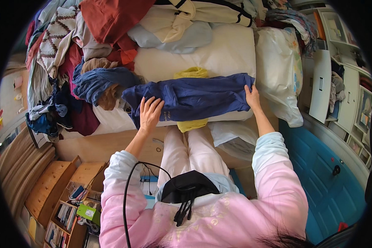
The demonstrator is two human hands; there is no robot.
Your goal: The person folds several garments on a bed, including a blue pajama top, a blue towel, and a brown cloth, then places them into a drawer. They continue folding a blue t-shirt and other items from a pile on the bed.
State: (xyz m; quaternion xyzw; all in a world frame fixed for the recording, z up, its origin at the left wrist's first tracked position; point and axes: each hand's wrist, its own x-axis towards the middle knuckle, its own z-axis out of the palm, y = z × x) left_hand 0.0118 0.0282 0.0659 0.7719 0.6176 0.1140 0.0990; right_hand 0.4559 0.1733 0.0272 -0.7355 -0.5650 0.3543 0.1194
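Note:
A dark blue garment (pixel 192 99) with small printed lettering lies folded lengthwise into a long strip across the front of the bed. My left hand (pixel 151 113) rests palm down on its left part, with the fingers a little apart. At the other end, my right hand (pixel 252 96) pinches the garment's right edge between thumb and fingers. Beneath the strip is a yellow garment (pixel 190 73), which sticks out behind it and over the bed's front edge. Left of the strip, a crumpled blue cloth (pixel 107 82) lies bunched with brown fabric.
Heaped clothes (pixel 74 59) cover the bed's left side, and a red garment (pixel 114 18) lies at the back. A filled plastic bag (pixel 279 68) stands right of the white bedding (pixel 229 49). Another plastic bag (pixel 235 136) is below the bed edge. A cabinet door (pixel 321 85) hangs open at right.

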